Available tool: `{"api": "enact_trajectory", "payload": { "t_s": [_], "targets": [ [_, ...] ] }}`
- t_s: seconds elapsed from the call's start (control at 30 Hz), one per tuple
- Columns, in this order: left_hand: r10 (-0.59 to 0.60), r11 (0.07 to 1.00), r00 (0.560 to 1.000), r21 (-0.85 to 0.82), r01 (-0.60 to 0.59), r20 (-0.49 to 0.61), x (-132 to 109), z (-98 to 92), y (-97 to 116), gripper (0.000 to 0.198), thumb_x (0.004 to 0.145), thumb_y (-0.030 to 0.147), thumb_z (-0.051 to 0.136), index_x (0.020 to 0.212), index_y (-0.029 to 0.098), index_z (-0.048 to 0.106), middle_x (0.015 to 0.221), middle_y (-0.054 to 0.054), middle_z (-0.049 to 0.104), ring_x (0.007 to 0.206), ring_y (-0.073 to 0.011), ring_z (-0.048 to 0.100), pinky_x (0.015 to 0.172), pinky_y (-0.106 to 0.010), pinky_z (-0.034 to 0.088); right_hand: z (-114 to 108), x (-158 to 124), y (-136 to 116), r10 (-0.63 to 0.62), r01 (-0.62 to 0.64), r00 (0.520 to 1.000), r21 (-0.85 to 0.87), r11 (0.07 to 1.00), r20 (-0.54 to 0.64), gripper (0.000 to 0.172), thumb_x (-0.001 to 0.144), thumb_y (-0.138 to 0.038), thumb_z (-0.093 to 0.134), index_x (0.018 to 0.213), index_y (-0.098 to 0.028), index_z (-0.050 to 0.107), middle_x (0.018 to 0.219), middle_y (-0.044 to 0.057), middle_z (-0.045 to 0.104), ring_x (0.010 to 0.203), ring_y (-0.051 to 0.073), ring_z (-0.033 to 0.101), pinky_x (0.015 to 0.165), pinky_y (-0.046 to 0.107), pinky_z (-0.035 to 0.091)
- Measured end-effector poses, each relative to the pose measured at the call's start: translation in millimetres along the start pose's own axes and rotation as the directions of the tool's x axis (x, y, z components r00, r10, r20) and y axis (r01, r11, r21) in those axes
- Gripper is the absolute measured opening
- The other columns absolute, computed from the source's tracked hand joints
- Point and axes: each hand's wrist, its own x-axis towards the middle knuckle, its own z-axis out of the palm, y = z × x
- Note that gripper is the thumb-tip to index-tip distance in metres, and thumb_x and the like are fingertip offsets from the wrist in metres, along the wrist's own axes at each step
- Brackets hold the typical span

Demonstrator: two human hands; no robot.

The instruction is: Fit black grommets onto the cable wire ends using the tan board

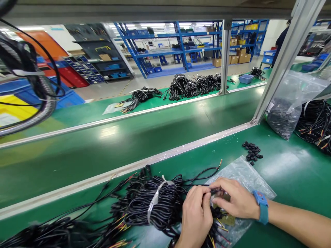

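Note:
My left hand (pixel 196 214) is closed, thumb against forefinger, pinching a thin black cable (pixel 190 186) above the green bench. Just to its right, my right hand (pixel 239 199) has thumb and fingers closed around the same cable near the left fingertips; the gripped stretch is partly hidden. A blue wrist strap (pixel 261 206) sits on my right wrist. Left of the hands lies a coiled bundle of black cables (pixel 155 203) tied with a white band. Under the right hand is a clear plastic bag (pixel 254 179). Cable ends with yellow and red wires stick out below the hands.
Small black parts (pixel 252 151) lie in a pile beyond the bag. A filled plastic bag (pixel 283 110) and more cables (pixel 317 120) stand at right. A metal post (pixel 279 79) rises there. Across the conveyor belt (pixel 124 137) lie further cable bundles (pixel 183 86).

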Motion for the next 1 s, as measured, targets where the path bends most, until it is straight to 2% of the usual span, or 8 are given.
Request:
{"api": "enact_trajectory", "payload": {
  "t_s": [0.13, 0.27, 0.33, 0.5, 0.63, 0.7, 0.8, 1.0],
  "targets": [
    [-0.007, 1.000, 1.000, -0.003, 0.007, -0.016, 1, -1.8, 5, 0.013, 0.100, 0.019, 0.048, 0.092, 0.021, 0.057, 0.082, -0.002, 0.061, 0.077, -0.0184, 0.059, 0.069, -0.029, 0.045, -32, 7, 4, -0.138, 0.114, 0.986, -0.224, 0.968, -0.092, 0.039, 0.103, -0.032, 0.050, 0.139, -0.017, 0.048, 0.123, 0.014, 0.063, 0.110, 0.027, 0.060, 0.094, 0.043, 0.052],
    [0.039, 0.997, 0.999, -0.066, -0.040, -0.017, 1, -9.0, 10, 0.015, 0.100, 0.018, 0.043, 0.089, 0.021, 0.053, 0.080, -0.003, 0.058, 0.074, -0.0183, 0.056, 0.068, -0.031, 0.043, -76, 22, 22, -0.042, -0.137, 0.951, -0.537, 0.832, -0.307, 0.025, 0.105, -0.027, 0.043, 0.122, -0.017, 0.058, 0.106, 0.013, 0.066, 0.099, 0.028, 0.061, 0.087, 0.045, 0.052],
    [0.106, 0.989, 0.994, -0.103, -0.104, 0.015, 1, -12.5, 10, 0.023, 0.100, 0.016, 0.037, 0.082, 0.021, 0.049, 0.074, -0.002, 0.054, 0.069, -0.0178, 0.052, 0.065, -0.032, 0.039, -91, 26, 33, 0.005, -0.237, 0.940, -0.640, 0.730, -0.342, 0.023, 0.104, -0.023, 0.042, 0.116, -0.015, 0.060, 0.102, 0.013, 0.067, 0.097, 0.029, 0.060, 0.086, 0.044, 0.051],
    [0.177, 0.981, 0.983, -0.090, -0.172, 0.046, -1, -9.8, 9, 0.031, 0.100, 0.013, 0.038, 0.070, 0.021, 0.043, 0.064, 0.000, 0.047, 0.061, -0.0160, 0.046, 0.059, -0.031, 0.035, -100, 22, 49, 0.151, -0.305, 0.952, -0.805, 0.508, -0.266, 0.022, 0.101, -0.017, 0.045, 0.100, -0.016, 0.066, 0.095, 0.011, 0.066, 0.092, 0.027, 0.058, 0.084, 0.040, 0.048],
    [0.103, 0.994, 0.995, -0.029, -0.103, -0.004, 1, -3.0, 8, 0.019, 0.100, 0.009, 0.045, 0.099, 0.018, 0.061, 0.093, -0.006, 0.067, 0.088, -0.0180, 0.063, 0.079, -0.031, 0.051, -100, 16, 57, 0.193, -0.337, 0.940, -0.856, 0.392, -0.282, 0.017, 0.100, -0.021, 0.050, 0.095, -0.017, 0.065, 0.093, 0.012, 0.063, 0.091, 0.029, 0.055, 0.079, 0.040, 0.045],
    [0.131, 0.991, 0.991, 0.030, -0.132, 0.039, 4, -2.5, 7, 0.026, 0.099, 0.009, 0.046, 0.117, 0.019, 0.063, 0.113, -0.009, 0.069, 0.104, -0.0210, 0.062, 0.092, -0.035, 0.052, -104, 16, 60, 0.164, -0.358, 0.933, -0.855, 0.376, -0.319, 0.015, 0.099, -0.018, 0.049, 0.100, -0.017, 0.065, 0.094, 0.013, 0.063, 0.092, 0.030, 0.055, 0.078, 0.040, 0.045],
    [0.152, 0.978, 0.975, 0.121, -0.172, 0.159, 8, -4.4, 4, 0.037, 0.097, 0.008, 0.046, 0.128, 0.021, 0.061, 0.123, -0.009, 0.069, 0.108, -0.0249, 0.061, 0.092, -0.041, 0.053, -111, 17, 65, 0.110, -0.386, 0.921, -0.837, 0.387, -0.374, 0.021, 0.098, -0.011, 0.046, 0.107, -0.016, 0.064, 0.096, 0.015, 0.062, 0.093, 0.031, 0.054, 0.076, 0.040, 0.045],
    [0.074, 0.977, 0.982, 0.183, -0.106, 0.172, 9, -2.3, 2, 0.026, 0.096, 0.009, 0.049, 0.106, 0.023, 0.068, 0.106, -0.006, 0.070, 0.099, -0.0256, 0.060, 0.081, -0.039, 0.049, -113, 20, 73, 0.057, -0.368, 0.923, -0.828, 0.424, -0.381, 0.023, 0.098, -0.013, 0.046, 0.111, -0.015, 0.065, 0.102, 0.017, 0.062, 0.094, 0.032, 0.051, 0.079, 0.043, 0.046]
  ]
}}
